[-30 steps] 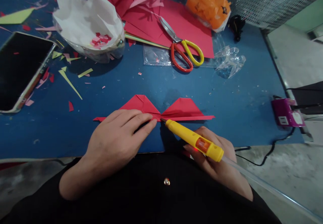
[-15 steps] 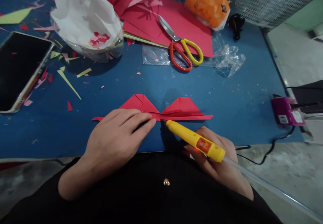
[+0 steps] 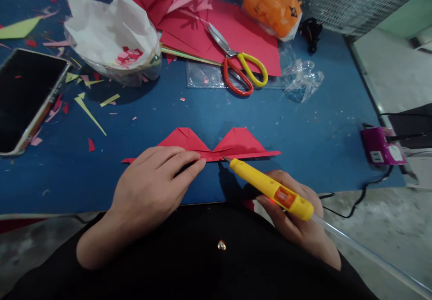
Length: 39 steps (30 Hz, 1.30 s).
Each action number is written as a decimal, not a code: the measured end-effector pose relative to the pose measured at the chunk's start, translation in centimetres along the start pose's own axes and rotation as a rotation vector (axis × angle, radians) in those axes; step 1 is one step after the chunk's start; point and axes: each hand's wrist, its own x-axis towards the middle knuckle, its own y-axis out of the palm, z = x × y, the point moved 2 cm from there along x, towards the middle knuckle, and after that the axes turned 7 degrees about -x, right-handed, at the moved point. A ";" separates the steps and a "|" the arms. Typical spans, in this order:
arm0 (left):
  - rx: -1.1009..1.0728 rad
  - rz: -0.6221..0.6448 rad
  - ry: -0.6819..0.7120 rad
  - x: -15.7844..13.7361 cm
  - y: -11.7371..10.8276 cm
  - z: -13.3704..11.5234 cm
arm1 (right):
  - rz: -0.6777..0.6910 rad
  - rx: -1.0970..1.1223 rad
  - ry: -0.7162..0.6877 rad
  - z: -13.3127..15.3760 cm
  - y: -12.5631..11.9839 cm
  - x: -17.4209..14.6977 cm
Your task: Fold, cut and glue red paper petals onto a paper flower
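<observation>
A strip of red folded paper (image 3: pixel 240 143) lies on the blue table, with two peaked flaps standing up from its long edge. My left hand (image 3: pixel 153 178) rests over its left half, fingers stretched out and pressing it down; part of the left flap is covered. In my right hand (image 3: pixel 297 210) is a yellow hot glue gun (image 3: pixel 256 177), its grip mostly hidden behind the barrel. The dark nozzle tip touches or hovers just over the strip, right of the notch between the flaps. A long clear glue stick (image 3: pixel 364 250) sticks out of the gun's rear.
Scissors (image 3: pixel 232 56) with red and yellow handles lie on red paper sheets (image 3: pixel 259 34). A paper-lined bowl (image 3: pixel 111 43) holds red and pink scraps. At left is a phone (image 3: pixel 29 97) among paper bits; a purple power adapter (image 3: pixel 381 147) sits by the right edge.
The glue gun's tip has slid a little to the right along the strip, away from the notch, with my right hand. My left hand stays on the paper.
</observation>
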 end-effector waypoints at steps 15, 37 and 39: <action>0.010 0.007 0.023 -0.1 0.0 0.2 | 0.032 -0.030 0.051 -1.2 -0.6 -0.9; -0.015 0.002 0.034 -0.6 0.3 0.7 | -0.074 -0.249 0.206 -3.2 -2.5 -3.7; -0.014 -0.011 0.043 -0.6 0.3 0.8 | -0.070 -0.267 0.207 -3.3 -2.5 -3.8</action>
